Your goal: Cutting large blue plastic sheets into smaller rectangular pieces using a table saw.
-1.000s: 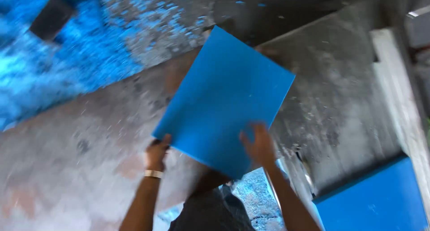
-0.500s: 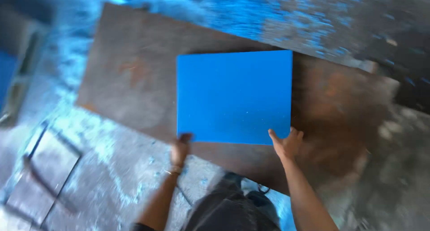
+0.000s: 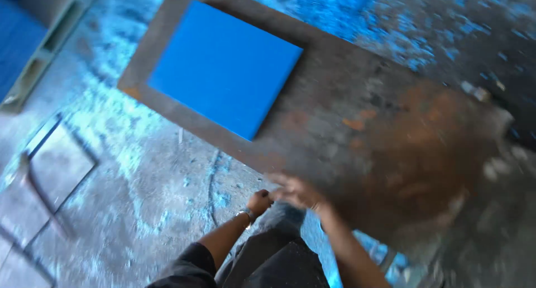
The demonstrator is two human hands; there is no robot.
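From the head camera, looking down: a flat blue square panel (image 3: 226, 67) lies alone on a long, dark, rust-stained board (image 3: 357, 126), toward the board's far left end and turned at an angle to its edges. No label or marking shows on the panel's face; it is plain, even blue.

Both hands are well apart from the panel, down by the board's near edge. The left hand (image 3: 259, 201) is curled into a loose fist with nothing in it, a watch (image 3: 244, 214) on its wrist. The right hand (image 3: 296, 190) is blurred, its fingers spread and empty, right at the board's edge; I cannot tell whether it touches the board.

The concrete floor (image 3: 151, 176) is speckled with blue paint. At the upper left stands a grey frame (image 3: 47, 48) with a blue surface beside it.
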